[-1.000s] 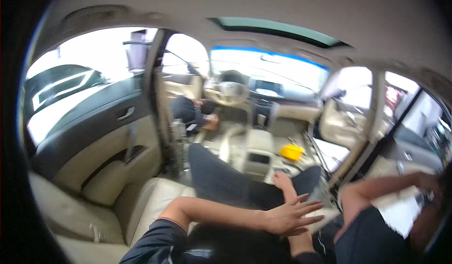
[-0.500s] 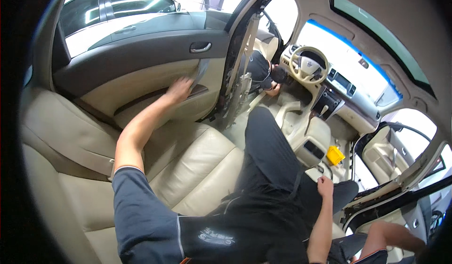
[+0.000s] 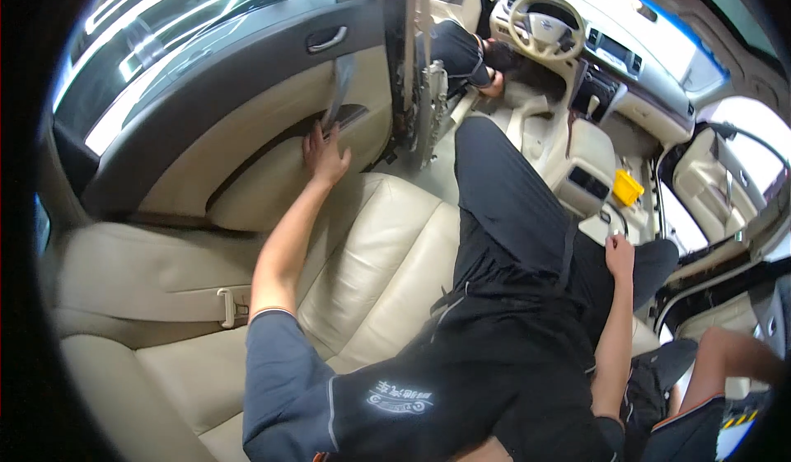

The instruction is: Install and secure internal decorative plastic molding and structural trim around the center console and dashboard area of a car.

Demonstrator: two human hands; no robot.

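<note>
I sit across a beige leather rear seat point(image 3: 387, 256) inside a car, with my legs in black trousers point(image 3: 503, 215) stretched toward the front. My left hand point(image 3: 324, 153) reaches out to the rear door panel point(image 3: 247, 116), fingers spread against the armrest recess just below a grey pull strip point(image 3: 339, 83). It holds nothing. My right hand point(image 3: 620, 254) rests on my right thigh, empty. The chrome door handle point(image 3: 328, 39) sits above my left hand.
A person in dark clothes point(image 3: 457, 50) crouches in the driver footwell under the steering wheel point(image 3: 540, 25). Another person's arm and knee point(image 3: 725, 363) show at the lower right. A yellow box point(image 3: 628, 188) lies beside the centre console point(image 3: 589, 165). A seat belt buckle point(image 3: 228, 307) lies on the seatback.
My view has swung left and down toward the rear door. My left hand left my lap and reached the door armrest. My right hand stayed on my leg.
</note>
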